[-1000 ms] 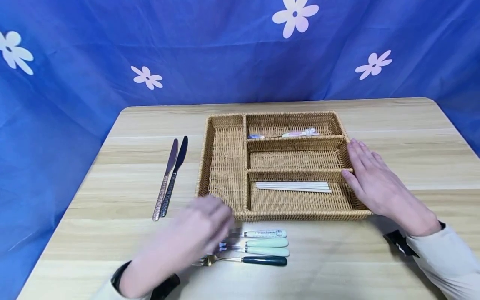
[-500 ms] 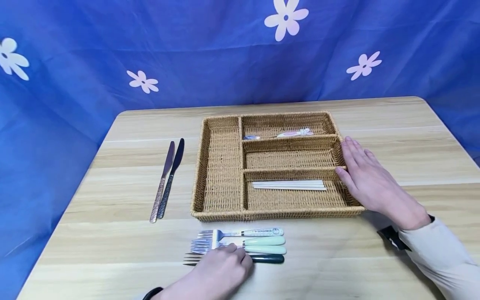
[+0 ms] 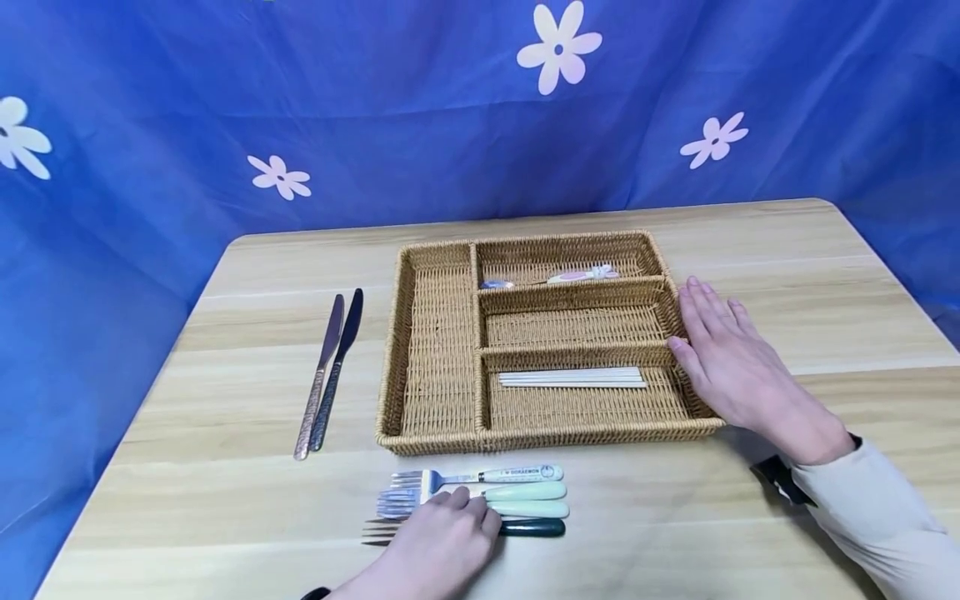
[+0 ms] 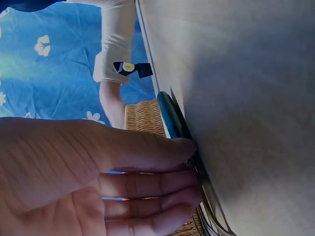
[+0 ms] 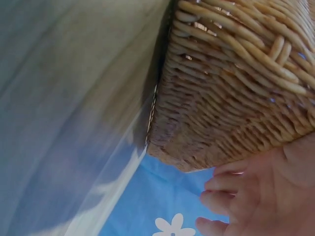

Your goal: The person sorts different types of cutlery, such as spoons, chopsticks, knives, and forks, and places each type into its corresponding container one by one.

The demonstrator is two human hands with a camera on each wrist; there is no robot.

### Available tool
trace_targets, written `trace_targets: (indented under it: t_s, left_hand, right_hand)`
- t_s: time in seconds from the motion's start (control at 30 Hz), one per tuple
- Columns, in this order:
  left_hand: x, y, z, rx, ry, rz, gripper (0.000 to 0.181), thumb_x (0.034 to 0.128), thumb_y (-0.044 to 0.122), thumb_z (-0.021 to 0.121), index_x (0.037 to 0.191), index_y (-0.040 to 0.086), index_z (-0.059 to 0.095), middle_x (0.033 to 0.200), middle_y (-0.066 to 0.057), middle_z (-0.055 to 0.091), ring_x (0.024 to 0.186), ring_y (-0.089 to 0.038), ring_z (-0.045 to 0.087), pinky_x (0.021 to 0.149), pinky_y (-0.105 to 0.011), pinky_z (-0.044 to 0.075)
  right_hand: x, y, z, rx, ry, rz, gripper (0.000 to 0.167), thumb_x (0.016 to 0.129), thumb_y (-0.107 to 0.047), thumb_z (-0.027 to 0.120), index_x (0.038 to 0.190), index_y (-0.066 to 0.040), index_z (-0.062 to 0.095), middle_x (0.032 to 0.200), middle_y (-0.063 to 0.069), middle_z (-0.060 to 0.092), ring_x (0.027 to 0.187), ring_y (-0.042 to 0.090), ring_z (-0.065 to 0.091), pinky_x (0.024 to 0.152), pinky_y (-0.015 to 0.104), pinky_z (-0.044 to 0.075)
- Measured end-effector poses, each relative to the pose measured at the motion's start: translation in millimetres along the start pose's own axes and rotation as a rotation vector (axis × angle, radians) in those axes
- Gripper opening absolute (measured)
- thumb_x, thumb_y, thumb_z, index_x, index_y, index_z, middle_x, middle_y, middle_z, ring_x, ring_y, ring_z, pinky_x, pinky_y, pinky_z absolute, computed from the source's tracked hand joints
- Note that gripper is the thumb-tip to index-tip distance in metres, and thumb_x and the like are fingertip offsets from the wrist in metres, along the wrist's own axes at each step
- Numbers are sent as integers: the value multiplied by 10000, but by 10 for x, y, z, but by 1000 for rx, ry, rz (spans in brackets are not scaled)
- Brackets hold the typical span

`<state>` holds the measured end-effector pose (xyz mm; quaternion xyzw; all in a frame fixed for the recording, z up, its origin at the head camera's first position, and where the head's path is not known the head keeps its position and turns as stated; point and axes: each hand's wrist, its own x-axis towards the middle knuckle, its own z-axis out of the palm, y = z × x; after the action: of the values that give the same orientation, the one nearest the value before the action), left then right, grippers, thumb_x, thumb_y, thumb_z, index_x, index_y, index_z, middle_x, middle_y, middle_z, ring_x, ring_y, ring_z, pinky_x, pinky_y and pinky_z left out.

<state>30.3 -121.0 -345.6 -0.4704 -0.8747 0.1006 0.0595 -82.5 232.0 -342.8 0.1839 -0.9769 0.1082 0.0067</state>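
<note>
My left hand (image 3: 442, 542) is low over a row of forks at the table's front. Its thumb and fingers pinch the dark green-handled fork (image 3: 532, 527), whose middle they hide; the handle (image 4: 170, 113) shows in the left wrist view. Just behind lie two mint-handled forks (image 3: 528, 492) and a fork with a printed pale handle (image 3: 517, 474). My right hand (image 3: 738, 367) rests with straight fingers against the right side of a woven cutlery tray (image 3: 551, 435). In the right wrist view, the fingers (image 5: 221, 196) are beside the tray's wall (image 5: 216, 103).
White chopsticks (image 3: 570, 378) lie in the tray's front compartment. The back one holds a spoon-like utensil with a rabbit-shaped handle end (image 3: 581, 275). Two table knives, one coppery (image 3: 318, 379) and one black (image 3: 336, 375), lie left of the tray. A blue flowered curtain (image 3: 420, 125) hangs behind the table.
My left hand came down from the tray's front left corner onto the forks and now pinches the dark green-handled fork. My right hand stays at the tray's side. The head view shifted slightly.
</note>
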Motion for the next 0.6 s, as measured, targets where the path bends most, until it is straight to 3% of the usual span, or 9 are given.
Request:
trace_targets:
  t_s: [0.13, 0.37, 0.6]
  left_hand:
    - [-8, 5, 15, 13, -10, 11, 169, 692, 232, 747, 806, 122, 688, 720, 11, 617, 631, -105, 530, 550, -183, 496]
    - [-7, -13, 14, 70, 37, 45, 139, 710, 249, 735, 756, 132, 675, 672, 18, 588, 571, -96, 502, 472, -174, 450]
    - [26, -45, 2, 79, 23, 108, 146, 750, 282, 712, 773, 142, 681, 665, 18, 576, 557, -93, 489, 467, -171, 429]
  right_hand:
    - [-8, 5, 18, -8, 18, -15, 612, 1058, -290, 244, 1494, 98, 58, 1575, 255, -19, 1446, 421, 43, 1181, 512, -37]
    - [7, -1, 32, 17, 15, -19, 607, 1058, -263, 261, 1490, 105, 47, 1569, 267, -31, 1447, 414, 15, 1182, 526, 7]
    - [13, -12, 27, 90, 7, 71, 644, 1065, -345, 234, 1491, 106, 62, 1555, 302, 4, 1434, 449, 49, 1165, 575, 24]
